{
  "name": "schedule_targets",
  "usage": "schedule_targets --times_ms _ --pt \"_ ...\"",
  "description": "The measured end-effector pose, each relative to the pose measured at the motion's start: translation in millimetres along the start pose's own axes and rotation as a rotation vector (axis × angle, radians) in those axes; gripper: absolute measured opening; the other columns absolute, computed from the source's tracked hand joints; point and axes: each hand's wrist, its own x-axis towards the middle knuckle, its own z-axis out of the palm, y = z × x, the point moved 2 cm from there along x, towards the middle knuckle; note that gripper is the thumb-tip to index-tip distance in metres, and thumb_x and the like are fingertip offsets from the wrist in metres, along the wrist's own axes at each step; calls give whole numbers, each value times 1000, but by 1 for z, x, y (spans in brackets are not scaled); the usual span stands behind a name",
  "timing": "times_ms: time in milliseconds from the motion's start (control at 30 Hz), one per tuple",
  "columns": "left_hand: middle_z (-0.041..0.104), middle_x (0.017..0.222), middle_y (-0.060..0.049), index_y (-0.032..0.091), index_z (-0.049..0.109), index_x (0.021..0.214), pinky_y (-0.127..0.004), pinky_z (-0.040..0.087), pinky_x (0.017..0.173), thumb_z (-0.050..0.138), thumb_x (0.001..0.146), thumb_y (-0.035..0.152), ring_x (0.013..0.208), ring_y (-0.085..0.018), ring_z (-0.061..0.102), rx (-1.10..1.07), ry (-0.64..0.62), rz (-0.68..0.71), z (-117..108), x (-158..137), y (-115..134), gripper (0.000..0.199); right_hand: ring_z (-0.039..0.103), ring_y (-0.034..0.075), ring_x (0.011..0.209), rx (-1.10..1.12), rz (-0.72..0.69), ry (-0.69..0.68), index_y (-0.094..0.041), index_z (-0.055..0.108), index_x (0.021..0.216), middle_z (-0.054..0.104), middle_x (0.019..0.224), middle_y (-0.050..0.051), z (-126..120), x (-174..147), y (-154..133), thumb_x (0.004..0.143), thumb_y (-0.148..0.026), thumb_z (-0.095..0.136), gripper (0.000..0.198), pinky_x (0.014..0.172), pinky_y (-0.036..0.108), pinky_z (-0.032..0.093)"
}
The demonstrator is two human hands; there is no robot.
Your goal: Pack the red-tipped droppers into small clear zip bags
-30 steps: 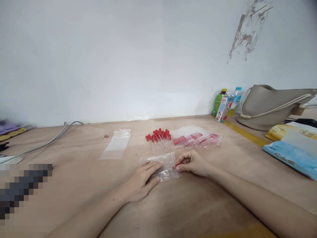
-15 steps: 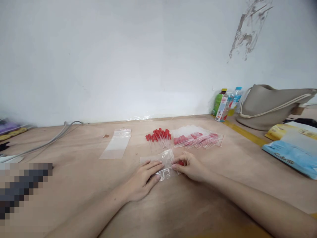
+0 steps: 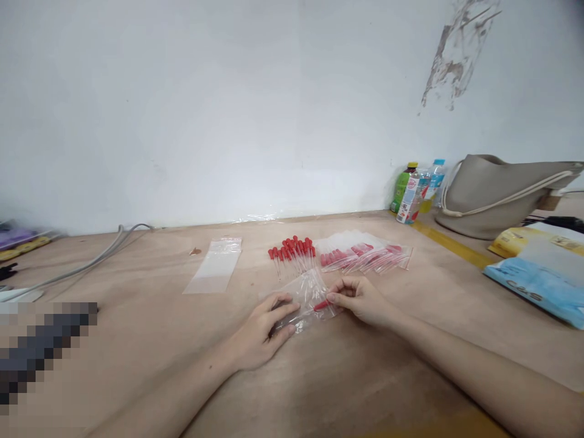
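Observation:
A clear plastic zip bag lies in front of me, its film wrinkled and shiny. My left hand rests on the bag's left side with its fingers apart. At the bag's right side, thumb and index finger of my right hand pinch together at the end of a red-bulbed dropper. Only its red part shows clearly against the film; whether it is fully inside I cannot tell. Just behind lies a bunch of red-bulbed droppers. Right of them, filled bags overlap in a fan.
Flat bags lie at the left. Bottles and a grey bag stand at the back right, beside a blue tissue pack. A grey cable crosses the left side near a purple and yellow item.
My right hand has shifted slightly right, and the red bulb now shows left of its fingertips. The bag has turned a little. My left fingers have curled and drawn back slightly.

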Motion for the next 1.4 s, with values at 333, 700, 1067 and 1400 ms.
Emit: schedule_targets --times_ms 333,700,1067,1400 --pt "47 126 -8 22 48 123 -42 37 98 44 87 30 116 -23 43 31 -26 -25 0 0 0 36 56 10 56 61 83 -49 -16 58 77 63 63 -1 -6 -1 1 50 -33 76 37 53 22 43" --pt "44 131 -8 22 25 134 -46 28 103 43 88 29 119 -22 41 24 -56 -45 0 0 -1 51 42 7 45 -82 -20 4 -17 57 61 50 49 -5 -2 -2 -2 59 -38 68 24 44 20 32" --pt "40 134 -6 23 29 134 -46 22 107 42 88 32 125 -22 35 60 -97 -62 -1 1 1 48 50 11 57 -179 -240 164 -17 57 59 56 61 0 -8 1 -4 64 -30 64 16 53 23 40" --pt "41 134 -6 22 35 131 -45 23 106 41 88 37 125 -22 34 91 -94 -60 0 1 -2 45 53 10 53 -62 120 -16 -14 58 65 60 56 -1 -6 -1 0 52 -34 74 28 53 23 42"
